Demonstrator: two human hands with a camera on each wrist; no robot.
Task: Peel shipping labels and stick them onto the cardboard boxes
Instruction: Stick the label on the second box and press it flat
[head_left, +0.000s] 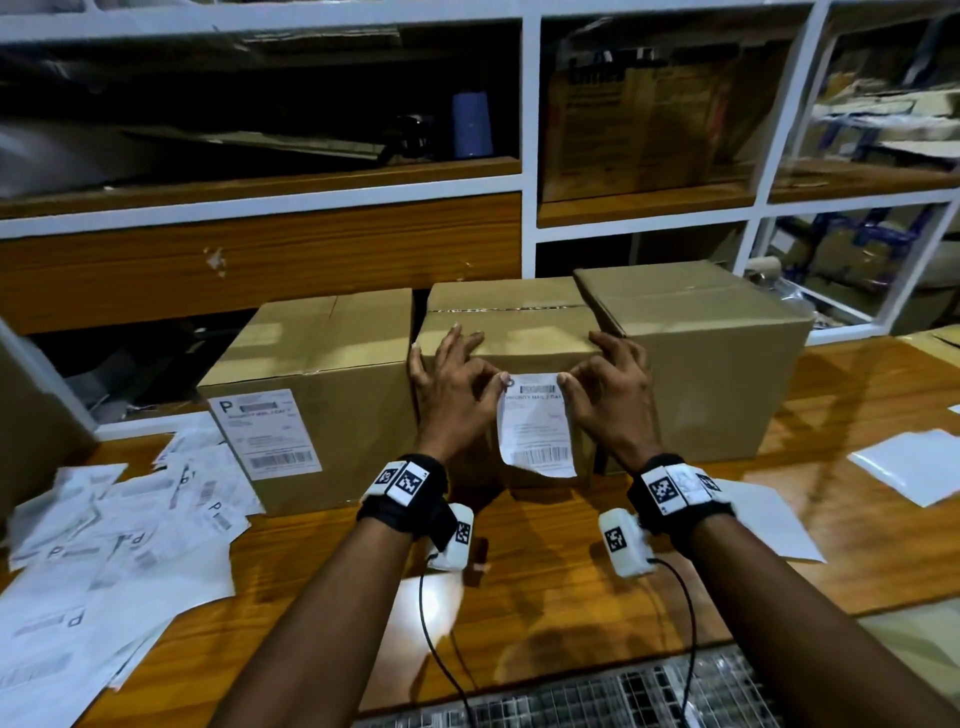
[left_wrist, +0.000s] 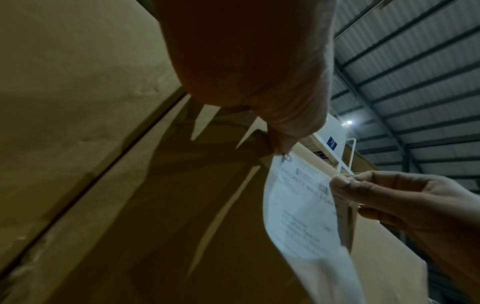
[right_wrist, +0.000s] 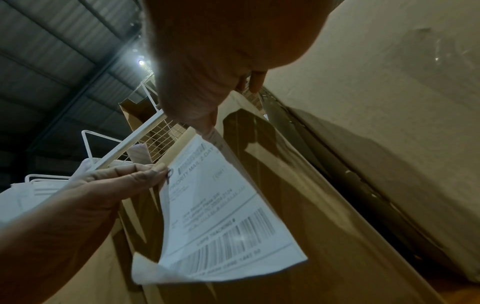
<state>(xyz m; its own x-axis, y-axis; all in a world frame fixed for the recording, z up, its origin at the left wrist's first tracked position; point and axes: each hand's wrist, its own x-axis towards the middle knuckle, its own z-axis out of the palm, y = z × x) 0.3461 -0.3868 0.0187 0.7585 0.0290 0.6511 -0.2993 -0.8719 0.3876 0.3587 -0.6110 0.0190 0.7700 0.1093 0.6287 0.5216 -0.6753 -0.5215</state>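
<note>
Wooden worktop (head_left: 519, 597) carrying three cardboard boxes in a row: left box (head_left: 332, 395) already labelled on its near face, middle box (head_left: 509, 338) in hand, right box (head_left: 717, 364) bare on the faces visible.

Shipping label (head_left: 535, 421) held against the near face of the middle box, just below the top edge. Printed side toward the camera, header line uppermost, barcode lowest — long axis vertical, top edge roughly level. Lower left corner curling away from the cardboard; lower part evidently not yet stuck.

Left hand (head_left: 457, 389) pinching the top left corner between thumb and forefinger, remaining fingers spread over the box's top edge. Right hand (head_left: 613, 395) pinching the top right corner likewise, other fingers loosely fanned. Confirmed in both wrist views: label (right_wrist: 221, 205) hanging free below the pinches.

Recommended handling, as judgement: keep the top edge taut and parallel to the box edge, tack the top first, then smooth downward from the centre outward — trapped bubbles and a skewed barcode being the main risks. Curled corner to be pressed last.

Loose white sheets (head_left: 119, 530) piled at left, further sheets (head_left: 904, 462) at right.
</note>
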